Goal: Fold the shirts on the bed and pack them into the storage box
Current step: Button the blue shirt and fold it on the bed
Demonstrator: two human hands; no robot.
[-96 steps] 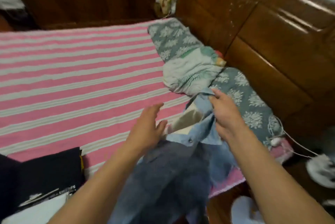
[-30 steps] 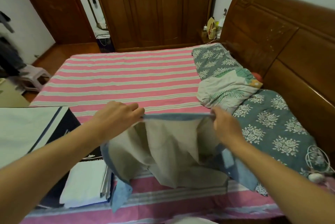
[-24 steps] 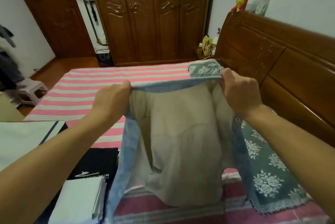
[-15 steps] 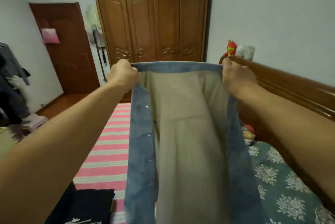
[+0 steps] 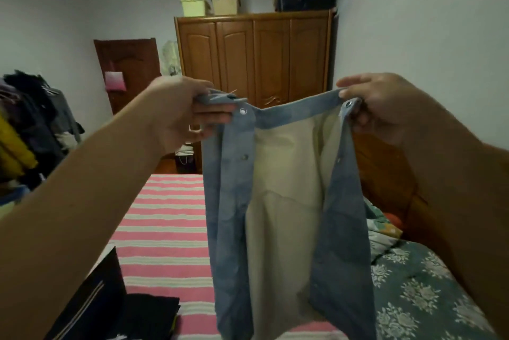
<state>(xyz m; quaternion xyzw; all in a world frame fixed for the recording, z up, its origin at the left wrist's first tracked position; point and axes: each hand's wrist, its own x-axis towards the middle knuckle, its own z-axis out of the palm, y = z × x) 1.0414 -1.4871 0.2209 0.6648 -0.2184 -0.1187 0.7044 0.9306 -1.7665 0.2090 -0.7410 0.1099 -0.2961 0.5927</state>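
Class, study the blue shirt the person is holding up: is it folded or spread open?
Spread open, not folded. The left hand and right hand grip the blue shirt by its collar; it hangs unbuttoned above the bed, beige lining showing.

Left hand (image 5: 179,111): raised, arm extended, fingers curled, pinching fabric. Right hand (image 5: 385,108): raised level with it, arm extended, thumb and fingers pinching fabric.

The bed (image 5: 165,218), under a pink-and-white striped sheet, filled the lower middle of the frame. A grey-green floral pillow (image 5: 424,290) lay at lower right beside the wooden headboard (image 5: 385,171). Dark folded clothes (image 5: 148,315) rested on the sheet at lower left.
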